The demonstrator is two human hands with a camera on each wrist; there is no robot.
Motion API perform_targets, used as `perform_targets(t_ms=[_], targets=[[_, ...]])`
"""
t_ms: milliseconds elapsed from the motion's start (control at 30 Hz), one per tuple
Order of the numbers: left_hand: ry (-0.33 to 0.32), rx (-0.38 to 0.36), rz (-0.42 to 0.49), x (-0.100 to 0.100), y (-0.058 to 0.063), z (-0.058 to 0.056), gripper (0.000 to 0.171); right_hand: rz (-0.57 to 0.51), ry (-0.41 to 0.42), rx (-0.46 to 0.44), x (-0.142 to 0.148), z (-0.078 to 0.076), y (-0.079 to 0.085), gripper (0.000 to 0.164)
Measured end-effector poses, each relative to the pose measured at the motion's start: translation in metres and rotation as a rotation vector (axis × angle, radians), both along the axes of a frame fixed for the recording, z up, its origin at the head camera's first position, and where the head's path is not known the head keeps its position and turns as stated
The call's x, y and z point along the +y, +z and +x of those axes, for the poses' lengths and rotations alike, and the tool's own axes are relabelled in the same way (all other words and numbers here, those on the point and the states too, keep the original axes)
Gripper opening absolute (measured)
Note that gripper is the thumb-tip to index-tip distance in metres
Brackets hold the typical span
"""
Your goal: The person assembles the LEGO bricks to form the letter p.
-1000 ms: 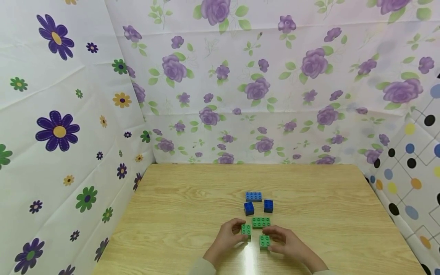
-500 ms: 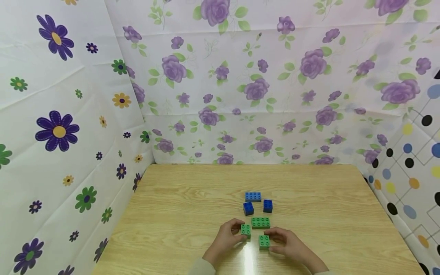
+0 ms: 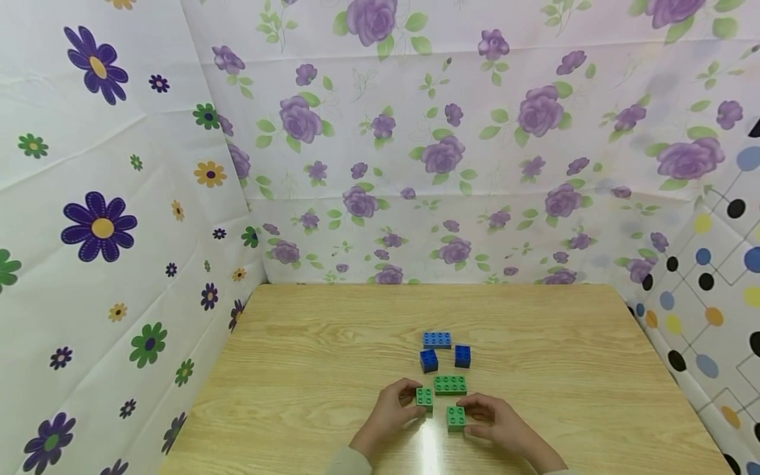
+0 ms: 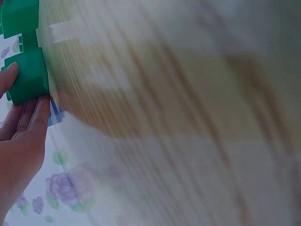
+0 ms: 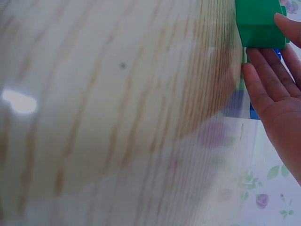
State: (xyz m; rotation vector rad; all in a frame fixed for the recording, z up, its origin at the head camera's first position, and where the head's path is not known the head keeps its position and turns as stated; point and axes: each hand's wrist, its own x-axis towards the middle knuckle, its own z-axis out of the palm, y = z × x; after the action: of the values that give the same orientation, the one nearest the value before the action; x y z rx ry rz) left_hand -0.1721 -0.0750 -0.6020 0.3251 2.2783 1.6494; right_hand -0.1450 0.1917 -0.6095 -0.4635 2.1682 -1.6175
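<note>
My left hand [image 3: 393, 404] pinches a small green toy brick [image 3: 424, 398] between thumb and fingers. In the left wrist view that brick [image 4: 29, 77] shows the thumb on one side and fingertips against the other. To its right, my right hand [image 3: 495, 422] has thumb and fingers at opposite sides of a second small green brick [image 3: 456, 418]. The right wrist view has this brick [image 5: 261, 23] at the top right, against the fingertips. A gap separates the two small bricks. Just behind them lies a longer green brick [image 3: 450, 384], touched by neither hand.
Farther back on the wooden table [image 3: 297, 369] are a long blue brick [image 3: 437, 340] and two small dark blue bricks, one on the left [image 3: 429, 360] and one on the right [image 3: 462, 355]. Flower-printed cloth [image 3: 380, 165] rises behind the table.
My right fingertips have shifted very slightly to the right against their brick. The left hand and the bricks look almost still.
</note>
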Motion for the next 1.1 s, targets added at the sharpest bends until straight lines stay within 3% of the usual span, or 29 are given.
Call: perform_targets(t_ms=[633, 1100], targets=[[-0.018, 0.001, -0.008, -0.002, -0.001, 0.0, 0.034, -0.015, -0.039, -0.008, -0.003, -0.001, 0.005, 0.043], [-0.02, 0.009, 0.004, -0.002, -0.001, 0.001, 0.035, 0.015, -0.067, 0.063, -0.012, -0.007, 0.001, 0.042]])
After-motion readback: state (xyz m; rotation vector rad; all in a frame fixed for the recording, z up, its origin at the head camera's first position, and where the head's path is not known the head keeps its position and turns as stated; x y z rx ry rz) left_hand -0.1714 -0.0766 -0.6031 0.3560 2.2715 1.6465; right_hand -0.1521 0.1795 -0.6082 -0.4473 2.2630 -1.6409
